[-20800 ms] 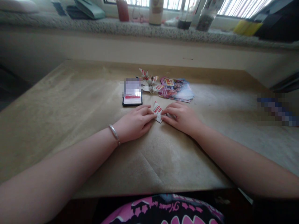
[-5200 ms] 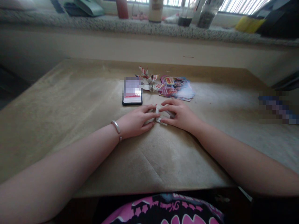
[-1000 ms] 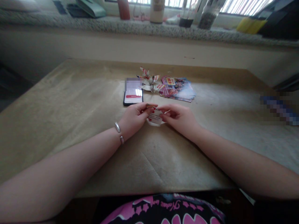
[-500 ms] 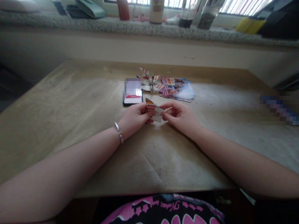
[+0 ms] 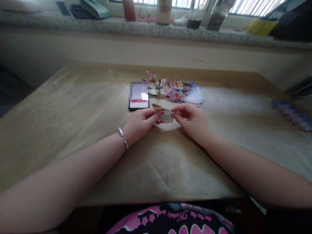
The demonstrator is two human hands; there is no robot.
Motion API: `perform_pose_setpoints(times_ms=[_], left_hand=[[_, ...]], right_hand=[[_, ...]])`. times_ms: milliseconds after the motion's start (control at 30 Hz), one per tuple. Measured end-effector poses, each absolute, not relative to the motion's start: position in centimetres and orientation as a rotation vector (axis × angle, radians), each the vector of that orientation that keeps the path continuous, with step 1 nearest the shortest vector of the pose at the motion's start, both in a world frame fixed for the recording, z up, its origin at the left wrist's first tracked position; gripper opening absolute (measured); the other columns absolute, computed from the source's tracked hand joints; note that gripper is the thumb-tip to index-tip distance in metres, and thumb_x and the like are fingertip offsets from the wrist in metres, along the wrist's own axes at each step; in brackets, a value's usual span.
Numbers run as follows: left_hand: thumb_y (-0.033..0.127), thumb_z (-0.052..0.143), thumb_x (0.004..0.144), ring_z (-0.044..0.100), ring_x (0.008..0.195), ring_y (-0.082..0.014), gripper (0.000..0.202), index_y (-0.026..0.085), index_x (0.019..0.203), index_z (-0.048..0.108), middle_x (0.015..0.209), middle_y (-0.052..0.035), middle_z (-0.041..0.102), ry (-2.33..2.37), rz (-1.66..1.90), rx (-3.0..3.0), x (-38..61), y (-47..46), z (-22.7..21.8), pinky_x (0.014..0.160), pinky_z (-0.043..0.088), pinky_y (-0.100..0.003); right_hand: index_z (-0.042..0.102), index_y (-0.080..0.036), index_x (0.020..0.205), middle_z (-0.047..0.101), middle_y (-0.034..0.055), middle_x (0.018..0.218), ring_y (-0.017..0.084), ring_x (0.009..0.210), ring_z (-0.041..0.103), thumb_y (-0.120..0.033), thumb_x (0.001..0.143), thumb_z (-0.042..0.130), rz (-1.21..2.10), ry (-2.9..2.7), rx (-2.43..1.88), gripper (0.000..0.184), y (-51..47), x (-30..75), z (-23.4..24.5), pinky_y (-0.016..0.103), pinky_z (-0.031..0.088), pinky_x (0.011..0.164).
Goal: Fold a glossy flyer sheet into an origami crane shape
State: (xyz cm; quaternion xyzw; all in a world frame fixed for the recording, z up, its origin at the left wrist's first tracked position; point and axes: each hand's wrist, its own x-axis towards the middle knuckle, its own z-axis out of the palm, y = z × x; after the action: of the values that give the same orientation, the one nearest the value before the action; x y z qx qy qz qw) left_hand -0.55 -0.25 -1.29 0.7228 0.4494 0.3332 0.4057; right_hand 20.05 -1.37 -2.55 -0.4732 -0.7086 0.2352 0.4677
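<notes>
A small folded piece of printed paper (image 5: 166, 116), white with red labels and a pointed upper left corner, is held just above the table between both hands. My left hand (image 5: 142, 123), with a silver cuff bracelet (image 5: 121, 132) on its wrist, pinches the paper's left side. The right edge is pinched between thumb and fingers of my right hand (image 5: 191, 118). Beyond the left hand lies a phone (image 5: 138, 101) with its screen lit. Folded paper flowers (image 5: 158, 87) rest beside it, and a stack of colourful flyers (image 5: 186, 91) lies to their right.
The table (image 5: 97, 94) has a tan cover with a crease near the front edge. A blurred dark blue object (image 5: 291, 113) is at the far right. Bottles and jars (image 5: 163, 12) stand on the speckled stone sill (image 5: 109, 26) behind the table.
My right hand has moved slightly right and up with the paper's right edge. The paper now looks wider and flatter between the hands. My left hand has barely moved.
</notes>
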Motion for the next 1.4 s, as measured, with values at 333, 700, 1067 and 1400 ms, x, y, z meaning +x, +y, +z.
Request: perform_pose_setpoints(times_ms=[333, 700, 1067, 1400], left_hand=[[0.041, 0.057, 0.087, 0.065, 0.071, -0.0148, 0.032, 0.014, 0.090, 0.074, 0.081, -0.0055, 0.073, 1.176, 0.942, 1.920, -0.58, 0.24, -1.94, 0.065, 0.051, -0.025], [0.035, 0.062, 0.083, 0.068, 0.076, -0.0156, 0.024, 0.016, 0.090, 0.073, 0.087, -0.0039, 0.075, 1.059, 0.927, 1.953, -0.54, 0.10, -2.18, 0.071, 0.053, -0.026], [0.025, 0.052, 0.093, 0.061, 0.066, -0.0114, 0.023, 0.015, 0.084, 0.070, 0.074, -0.0023, 0.069, 1.023, 0.864, 2.389, -0.81, -0.11, -1.72, 0.061, 0.044, -0.020], [0.026, 0.051, 0.093, 0.059, 0.064, -0.0108, 0.025, 0.015, 0.086, 0.072, 0.072, -0.0023, 0.067, 0.968, 0.955, 2.449, -0.60, -0.07, -1.83, 0.060, 0.044, -0.020]], right_hand=[[0.062, -0.022, 0.081, 0.062, 0.0018, 0.080, 0.015, 0.075, 0.059, -0.024, 0.079, 0.065, 0.502, -1.807, -1.152, 0.004, -1.77, 19.95, -1.78, 0.026, 0.049, 0.056], [0.066, -0.023, 0.101, 0.067, 0.0049, 0.093, 0.018, 0.086, 0.060, -0.018, 0.084, 0.061, 0.217, -2.141, -0.937, 0.019, -2.22, 19.87, -1.64, 0.030, 0.050, 0.066], [0.069, -0.022, 0.095, 0.066, 0.0026, 0.085, 0.015, 0.079, 0.059, -0.008, 0.081, 0.057, 0.431, -2.074, -0.855, 0.023, -1.66, 19.96, -2.14, 0.029, 0.049, 0.068], [0.068, -0.025, 0.093, 0.065, 0.0055, 0.099, 0.019, 0.095, 0.061, -0.022, 0.085, 0.064, 0.213, -2.023, -0.886, 0.009, -2.17, 19.46, -1.62, 0.037, 0.049, 0.084]])
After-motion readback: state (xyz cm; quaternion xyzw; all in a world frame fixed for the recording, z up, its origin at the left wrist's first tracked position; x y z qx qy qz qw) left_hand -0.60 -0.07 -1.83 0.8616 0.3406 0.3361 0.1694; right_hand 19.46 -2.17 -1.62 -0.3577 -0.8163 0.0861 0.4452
